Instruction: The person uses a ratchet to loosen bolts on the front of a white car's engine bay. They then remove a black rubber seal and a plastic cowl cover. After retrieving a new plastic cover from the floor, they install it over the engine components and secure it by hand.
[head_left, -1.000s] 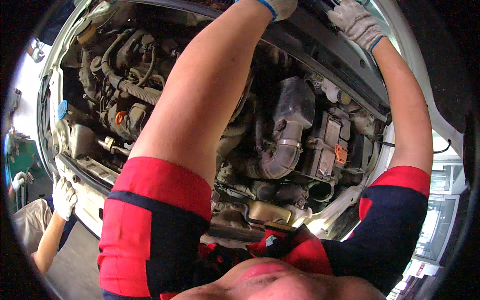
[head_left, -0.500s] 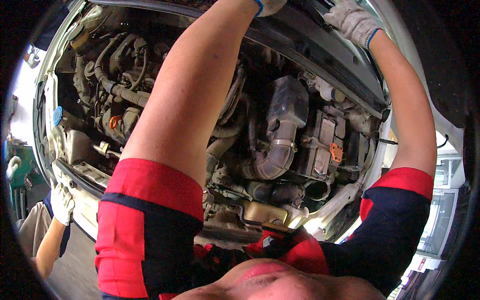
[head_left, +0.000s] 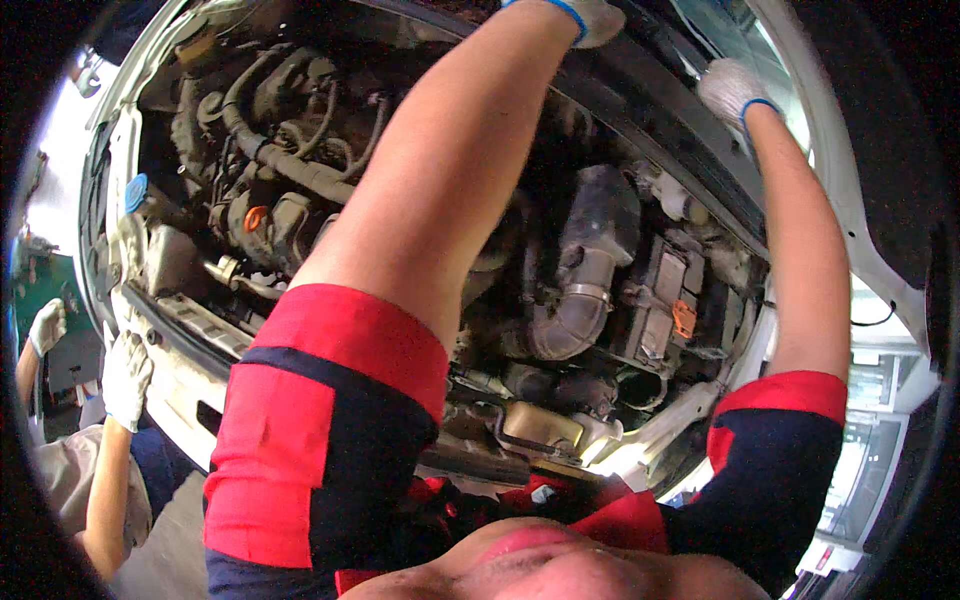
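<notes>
Hands: keep your gloved left hand point(head_left: 598, 18) and right hand point(head_left: 730, 88) pressed on the dark cowl panel point(head_left: 660, 95) above the engine bay point(head_left: 420, 250), though I cannot tell whether either is clenched.

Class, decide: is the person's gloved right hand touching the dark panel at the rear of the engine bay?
Touching. The head view shows the right hand pressed flat on the dark panel, with no gap visible.

Both arms stretched up, bare forearms, red and navy short sleeves. Left hand point(head_left: 598, 18) gloved, partly cut off. Right hand point(head_left: 732, 88) gloved, knuckles showing.
</notes>
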